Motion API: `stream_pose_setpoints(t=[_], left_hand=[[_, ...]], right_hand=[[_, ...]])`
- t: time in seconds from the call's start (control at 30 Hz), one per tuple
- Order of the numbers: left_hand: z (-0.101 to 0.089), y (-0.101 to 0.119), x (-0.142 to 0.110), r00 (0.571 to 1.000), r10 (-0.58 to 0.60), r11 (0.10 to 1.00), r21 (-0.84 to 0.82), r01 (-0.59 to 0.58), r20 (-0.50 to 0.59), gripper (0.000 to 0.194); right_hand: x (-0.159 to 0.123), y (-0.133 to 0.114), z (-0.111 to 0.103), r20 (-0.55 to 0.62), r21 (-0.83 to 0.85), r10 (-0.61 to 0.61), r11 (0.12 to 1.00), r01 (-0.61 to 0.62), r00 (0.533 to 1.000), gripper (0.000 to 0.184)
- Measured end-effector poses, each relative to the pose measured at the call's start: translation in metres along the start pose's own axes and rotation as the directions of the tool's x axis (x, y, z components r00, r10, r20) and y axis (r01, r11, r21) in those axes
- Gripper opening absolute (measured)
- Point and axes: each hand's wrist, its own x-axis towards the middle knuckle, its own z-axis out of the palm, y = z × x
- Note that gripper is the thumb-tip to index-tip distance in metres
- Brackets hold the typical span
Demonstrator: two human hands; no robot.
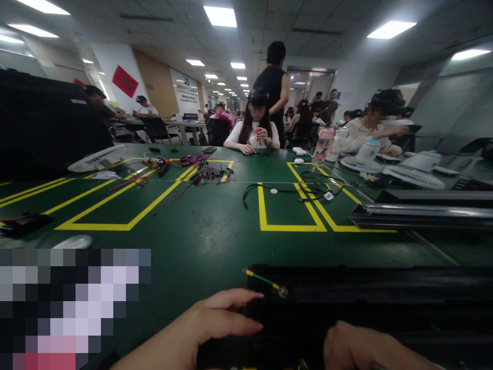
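a long black box-shaped unit [370,303] lies across the near edge of the dark green table [208,241], running from the middle of the view off to the right. a short yellow-and-green wire with a small metal ring terminal [265,281] sits on the unit's upper left corner, its ring end toward the right. the left hand [208,321] rests at the unit's left end, fingers stretched out and loosely spread, the fingertips touching the black edge just below the wire and pinching nothing. the right hand [358,347] lies on the unit's front, low in the view; only its back and knuckles show, so i cannot tell whether it grips anything.

to the left of the hands a blurred, pixelated patch covers the table corner. further out, yellow tape lines [292,226] mark rectangles on the green surface. a black cable [285,191] loops across one rectangle, and a tangle of red, blue and black wires [204,172] lies well apart toward the far left. a long grey metal rail [419,216] rests at the right, with white desk fans [362,163] beyond it and another white fan [96,159] at the far left.

across the table a person in a white top [254,134] sits holding something small, another person stands behind, and more people sit at the right and in the background under ceiling lights
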Motion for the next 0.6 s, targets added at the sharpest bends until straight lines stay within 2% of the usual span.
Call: stream_pose_setpoints(t=[0.1, 0.2, 0.4, 0.5, 0.6], left_hand=[[0.0, 0.0, 0.0, 1.0, 0.01, 1.0, 0.009, -0.01, -0.005, 0.053], [0.001, 0.005, 0.005, 0.999, 0.039, 0.999, 0.022, -0.039, -0.004, 0.052], [0.0, 0.016, 0.013, 0.994, 0.099, 0.994, 0.059, -0.097, -0.034, 0.048], [0.0, 0.017, 0.012, 0.996, 0.085, 0.995, 0.053, -0.084, -0.025, 0.047], [0.001, 0.016, 0.012, 0.996, 0.082, 0.995, 0.052, -0.08, -0.036, 0.046]], right_hand=[[0.009, -0.016, -0.004, 0.02, -0.05, -0.026, 0.998, 0.027, 0.999, 0.021], [0.01, -0.021, -0.006, 0.043, -0.094, -0.052, 0.994, 0.056, 0.998, 0.018], [0.0, 0.001, -0.005, 0.079, -0.223, -0.122, 0.965, 0.137, 0.989, 0.005], [-0.001, 0.014, -0.007, 0.082, -0.283, -0.177, 0.939, 0.193, 0.981, 0.012], [0.001, 0.014, -0.015, 0.212, -0.223, -0.173, 0.95, 0.22, 0.962, 0.01]])
